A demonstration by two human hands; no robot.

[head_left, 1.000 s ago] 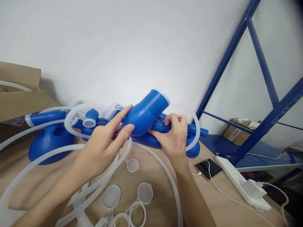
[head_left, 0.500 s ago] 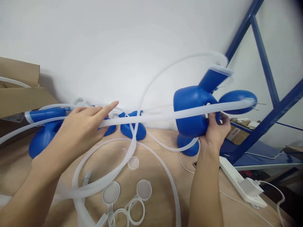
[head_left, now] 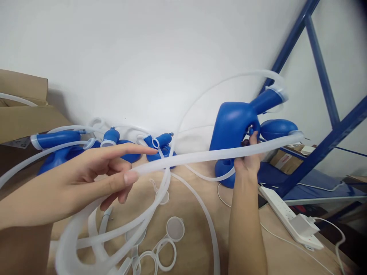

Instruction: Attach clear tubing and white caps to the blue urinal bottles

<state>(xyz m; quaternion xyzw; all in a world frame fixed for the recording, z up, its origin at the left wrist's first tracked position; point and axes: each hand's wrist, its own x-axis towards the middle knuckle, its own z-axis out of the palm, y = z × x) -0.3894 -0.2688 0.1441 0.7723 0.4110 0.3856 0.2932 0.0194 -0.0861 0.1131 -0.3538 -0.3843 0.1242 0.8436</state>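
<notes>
My left hand [head_left: 94,172] pinches a translucent white hose [head_left: 200,156] between thumb and fingers, its index finger stretched out along it. The hose runs rightward in front of a blue urinal bottle [head_left: 232,122], with its far end beside a blue rounded piece [head_left: 278,129]. My right hand [head_left: 249,154] grips the bottle by its handle, some fingers hidden behind it. The bottle's slanted neck points up and right, with a white cap [head_left: 277,91] at its mouth. A thin hose arcs leftward from that cap. Loops of hose hang below my left hand.
Several more blue bottles stand along the wall, one [head_left: 60,139] at left. White lids and rings [head_left: 175,229] lie on the wooden table [head_left: 197,236]. A cardboard box [head_left: 25,89] is at left; a power strip [head_left: 289,217] and blue rack [head_left: 321,72] are at right.
The bottle has turned more upright, its neck swinging right and down. My left hand has moved lower and rolled to show its thumb side, and the hose has dropped lower across the bottle.
</notes>
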